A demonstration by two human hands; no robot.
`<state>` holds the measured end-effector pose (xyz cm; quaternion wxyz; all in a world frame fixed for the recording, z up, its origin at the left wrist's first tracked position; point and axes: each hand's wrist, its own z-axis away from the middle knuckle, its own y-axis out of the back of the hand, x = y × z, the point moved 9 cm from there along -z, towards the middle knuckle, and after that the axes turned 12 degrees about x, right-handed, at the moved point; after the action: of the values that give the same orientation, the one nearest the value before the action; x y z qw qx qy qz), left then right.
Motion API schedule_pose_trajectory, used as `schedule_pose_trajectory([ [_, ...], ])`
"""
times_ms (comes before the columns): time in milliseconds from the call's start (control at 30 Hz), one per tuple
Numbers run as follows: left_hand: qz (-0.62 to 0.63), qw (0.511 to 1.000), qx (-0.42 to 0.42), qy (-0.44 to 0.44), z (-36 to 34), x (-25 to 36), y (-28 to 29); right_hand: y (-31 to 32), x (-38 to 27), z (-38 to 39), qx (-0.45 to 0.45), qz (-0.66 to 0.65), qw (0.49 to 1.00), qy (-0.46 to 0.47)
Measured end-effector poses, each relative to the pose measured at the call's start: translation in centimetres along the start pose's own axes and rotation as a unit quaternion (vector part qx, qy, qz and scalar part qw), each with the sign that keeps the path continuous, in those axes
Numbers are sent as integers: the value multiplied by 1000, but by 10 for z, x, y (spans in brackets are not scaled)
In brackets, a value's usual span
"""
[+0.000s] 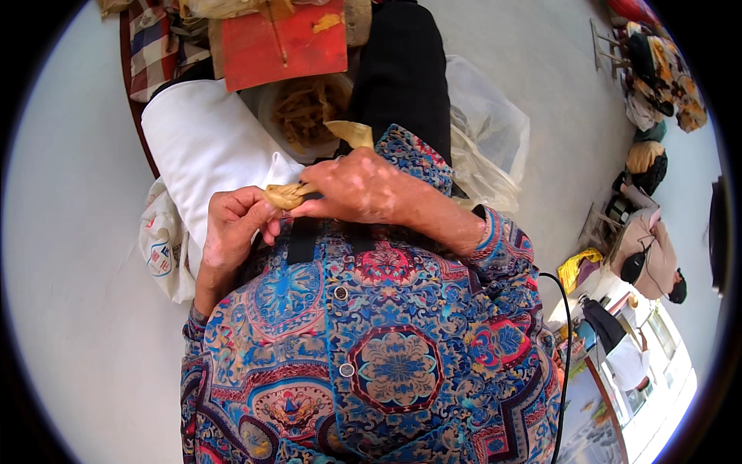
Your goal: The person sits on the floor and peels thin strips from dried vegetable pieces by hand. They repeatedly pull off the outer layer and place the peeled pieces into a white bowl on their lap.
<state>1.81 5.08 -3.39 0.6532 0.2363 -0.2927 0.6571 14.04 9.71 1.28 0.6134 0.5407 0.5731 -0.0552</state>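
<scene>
With the tan strip point(285, 196) on the body side of the white tub point(267, 112), left hand point(235, 220) pinching its folded end and right hand point(359, 185) gripping alongside, apply even tension for tight folds.

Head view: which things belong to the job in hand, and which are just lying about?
Likely part of the job:
- twisted tan strip, held by the left hand and right hand
- tan strips in the pale container
- perhaps the red board

Seemingly lying about:
- clear plastic bag
- white printed bag
- checked cloth
</scene>
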Motion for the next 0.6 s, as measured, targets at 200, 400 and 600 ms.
schedule_pose_trajectory([
  [200, -40, 995, -55, -68, 1, 14, 2, 6, 6, 6, 9, -101, 994, -35],
  [400, -51, 993, -61, -88, 2, 18, 11, 13, 9, 9, 13, -107, 993, -42],
  [600, -134, 976, -92, -143, -5, 27, 14, 9, 19, 11, -7, -140, 985, -97],
])
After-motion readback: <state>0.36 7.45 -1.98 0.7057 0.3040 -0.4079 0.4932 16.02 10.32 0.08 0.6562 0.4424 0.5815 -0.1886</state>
